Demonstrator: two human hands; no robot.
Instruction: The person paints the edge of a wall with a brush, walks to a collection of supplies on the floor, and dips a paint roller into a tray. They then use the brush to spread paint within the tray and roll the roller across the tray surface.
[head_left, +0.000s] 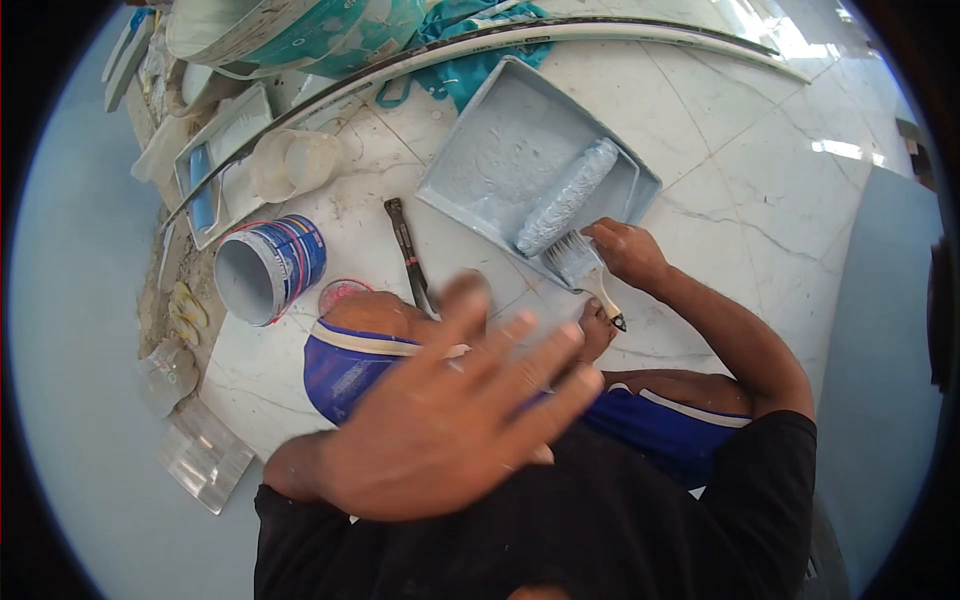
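- While a teal bucket takes up the upper left of the frame, a long strip curves across the top, passing below the bucket and over a teal cloth.
- Beneath it at the upper left are a small tray with a blue roller in it, and a plastic tub.
- Left of centre stands a blue can; a pink lid shows near it, partly hidden by the knee.
- A dark tool lies between the can and the large tray, its lower end close to the leg.
- At the lower left, a flat plate lies by the wall.
- The paint tray sits at upper centre, coated pale blue, with a paint-covered roller slanting across its right part.
- The brush is at the tray's lower corner, bristles against the edge, dark handle tip beside the bare foot.
- The left hand is spread wide, blurred and holding nothing, blocking much of the lap.
- The right hand is curled at the tray's lower right rim, just beside the bristles; whether its fingers pinch anything, I cannot tell.
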